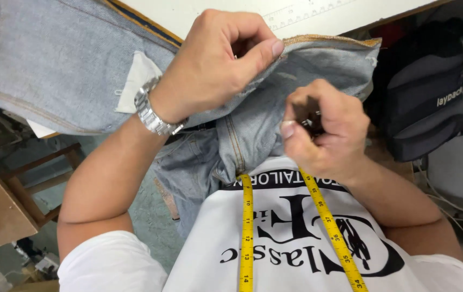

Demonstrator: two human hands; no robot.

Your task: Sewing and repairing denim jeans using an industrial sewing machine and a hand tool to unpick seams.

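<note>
Close to his chest, the right hand (320, 130) pinches a small dark tool against the jeans (253, 130); a slip could nick cloth. Left hand (215, 59), fingers clamped on the waistband, holds them off the bench (231, 13).

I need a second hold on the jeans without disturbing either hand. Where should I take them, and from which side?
Probably the loose denim hanging by the seam below the two hands, on the jeans. Come from the wearer's left, under the left hand that pinches the hemmed edge. The right hand works with a small dark tool on the other side, so that side is crowded. The hanging fold is free and thick enough to pinch.
</note>
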